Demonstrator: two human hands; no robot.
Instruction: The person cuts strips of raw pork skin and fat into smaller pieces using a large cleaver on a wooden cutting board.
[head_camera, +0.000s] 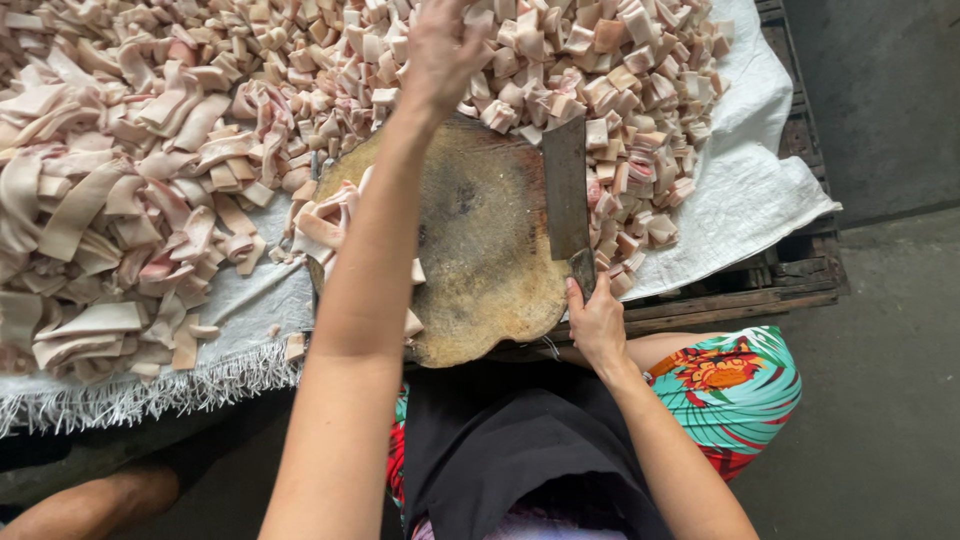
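Observation:
A round wooden chopping block (480, 240) lies in front of me. My right hand (596, 325) grips the handle of a cleaver (566, 190), whose blade rests flat on the block's right side. My left hand (440, 55) reaches far forward over the block, fingers spread on the pile of small cut pork skin cubes (600, 90). A few long pork skin strips (325, 220) lie on the block's left edge, partly hidden by my left forearm.
A big heap of long uncut pork skin strips (110, 200) covers the left. All of it lies on a white woven sheet (750, 190) over a wooden pallet (790, 270). Grey concrete floor (880, 380) is at right. Another person's leg (80, 505) shows at bottom left.

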